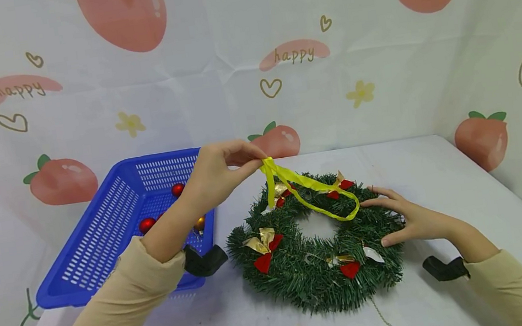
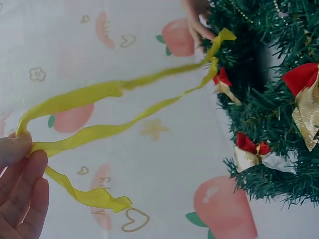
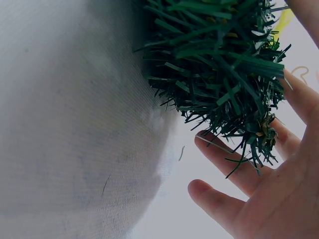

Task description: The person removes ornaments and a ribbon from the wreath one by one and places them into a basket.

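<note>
Between thumb and fingers my left hand (image 1: 210,178) pinches a yellow ribbon (image 2: 75,102), lifted above the table. A short tail of the ribbon hangs from the pinch, while a long loop slopes down to the right over the wreath. The green tinsel wreath (image 1: 297,280) lies flat on the table, dressed with several red and gold bows (image 1: 264,247). At its right side, my right hand (image 1: 416,219) has its fingers spread and touches the outer edge. In the right wrist view the fingers (image 3: 234,164) lie loosely against the wreath's green strands.
A blue plastic basket (image 1: 97,242) stands at the left, close to the wreath. It holds red baubles (image 1: 147,225) and a gold bauble (image 1: 199,224), partly hidden by my left forearm. The white table (image 1: 421,162) meets a printed cloth backdrop (image 1: 212,97) behind.
</note>
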`<state>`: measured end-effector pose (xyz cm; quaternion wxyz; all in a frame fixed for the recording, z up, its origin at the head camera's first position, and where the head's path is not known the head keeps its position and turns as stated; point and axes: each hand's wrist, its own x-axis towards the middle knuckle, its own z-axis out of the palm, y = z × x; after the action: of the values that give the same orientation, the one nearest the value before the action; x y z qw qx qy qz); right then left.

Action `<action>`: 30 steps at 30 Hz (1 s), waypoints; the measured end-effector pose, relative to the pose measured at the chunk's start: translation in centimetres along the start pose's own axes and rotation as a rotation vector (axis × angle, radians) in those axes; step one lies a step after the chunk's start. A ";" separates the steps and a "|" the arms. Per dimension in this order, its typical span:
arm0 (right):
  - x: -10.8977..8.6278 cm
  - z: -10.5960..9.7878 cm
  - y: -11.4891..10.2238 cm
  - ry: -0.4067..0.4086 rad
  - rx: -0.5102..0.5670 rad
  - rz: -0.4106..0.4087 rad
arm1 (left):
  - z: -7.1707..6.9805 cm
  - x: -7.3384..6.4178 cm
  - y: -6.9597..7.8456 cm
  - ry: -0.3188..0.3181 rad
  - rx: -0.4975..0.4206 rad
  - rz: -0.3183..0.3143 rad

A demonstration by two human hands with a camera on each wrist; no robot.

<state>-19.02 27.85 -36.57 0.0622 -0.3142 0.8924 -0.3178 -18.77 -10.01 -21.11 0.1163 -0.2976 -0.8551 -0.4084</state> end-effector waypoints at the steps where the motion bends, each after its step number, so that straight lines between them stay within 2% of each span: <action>1: 0.0 0.0 0.0 0.001 -0.001 -0.001 | -0.1 0.0 0.1 0.009 -0.005 0.002; 11: 0.1 0.0 0.1 0.003 -0.002 -0.003 | -1.1 0.0 0.6 0.106 -0.079 -0.028; 21: 0.0 -0.1 -0.1 -0.002 0.004 -0.016 | -2.0 0.1 0.5 0.223 -0.159 -0.004; 30: 0.0 0.0 -0.2 -0.007 0.013 -0.010 | -3.0 0.2 0.3 0.332 -0.295 0.037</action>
<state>-18.95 27.77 -36.44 0.0657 -0.3193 0.8885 -0.3230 -18.89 -12.06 -18.96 0.2182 -0.2556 -0.7495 -0.5704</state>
